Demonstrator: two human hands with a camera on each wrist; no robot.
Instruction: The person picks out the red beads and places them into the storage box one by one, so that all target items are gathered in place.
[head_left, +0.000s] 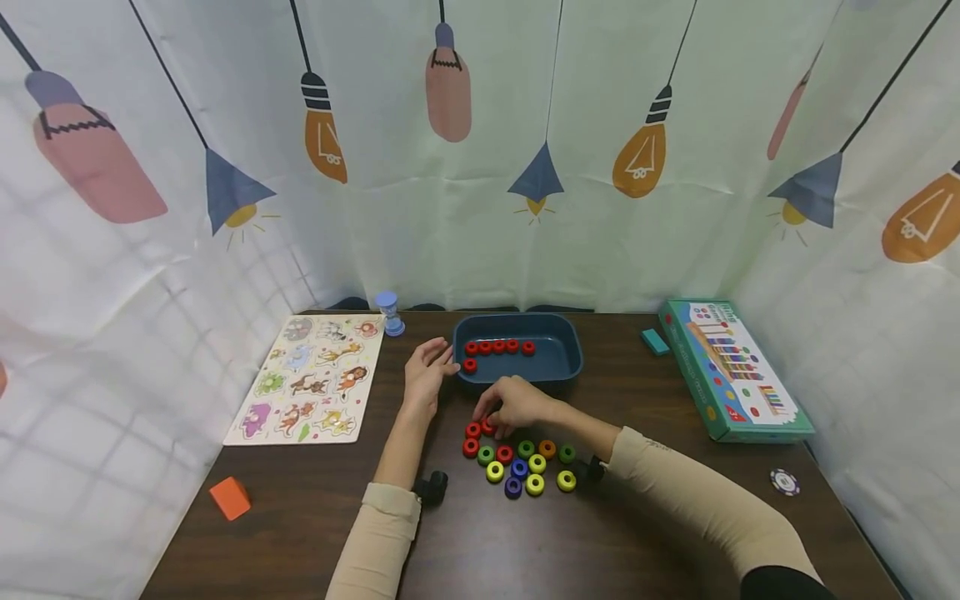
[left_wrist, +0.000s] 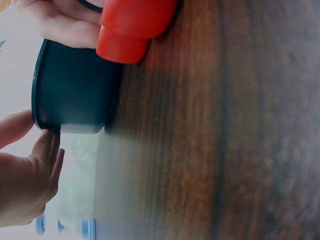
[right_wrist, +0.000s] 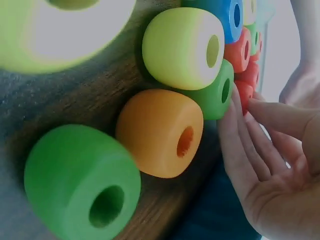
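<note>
My right hand (head_left: 519,402) pinches a red bead (right_wrist: 244,95) between thumb and fingers at the far edge of a group of loose beads. My left hand (head_left: 427,373) is at the left side of a dark blue bin (head_left: 562,354), its thumb at the rim and its other fingers extended along the outside. In the left wrist view, its fingertips (left_wrist: 46,137) meet the bin's end wall. Several red beads (head_left: 498,347) lie inside the bin. Near my right hand are a green bead (right_wrist: 82,182), an orange bead (right_wrist: 150,132) and a yellow bead (right_wrist: 175,47).
To the left lie an animal puzzle board (head_left: 311,375) and an orange block (head_left: 230,498), with a blue hourglass (head_left: 390,313) behind. On the right are a game box (head_left: 738,367), a teal block (head_left: 655,342) and a poker chip (head_left: 784,482). Purple beads (head_left: 513,487) lie nearer the front.
</note>
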